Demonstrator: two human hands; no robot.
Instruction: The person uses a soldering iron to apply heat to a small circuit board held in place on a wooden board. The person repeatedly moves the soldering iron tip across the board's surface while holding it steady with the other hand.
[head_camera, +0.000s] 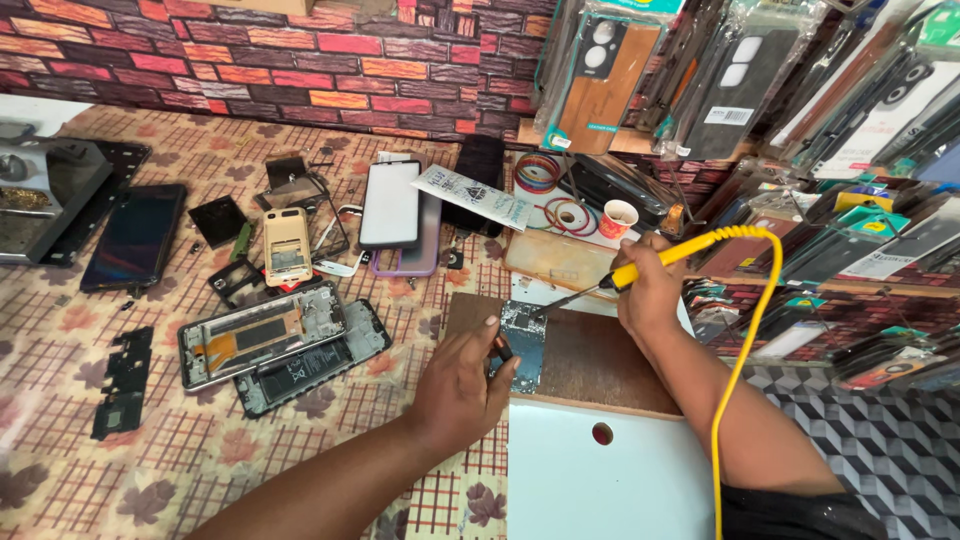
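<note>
The right hand (648, 290) was clenched round the yellow handle of a soldering iron (610, 282), its tip touching the top edge of a small circuit board (523, 340). The left hand (462, 385) pinned that board from its near side, fingers curled — thumb and forefinger pinching something small and coppery at its edge. The board lay flat on a brown wooden board (590, 360) on the bench (60, 400) — bluish, dotted with tiny parts. Left of it lay opened phone frames (262, 335).
</note>
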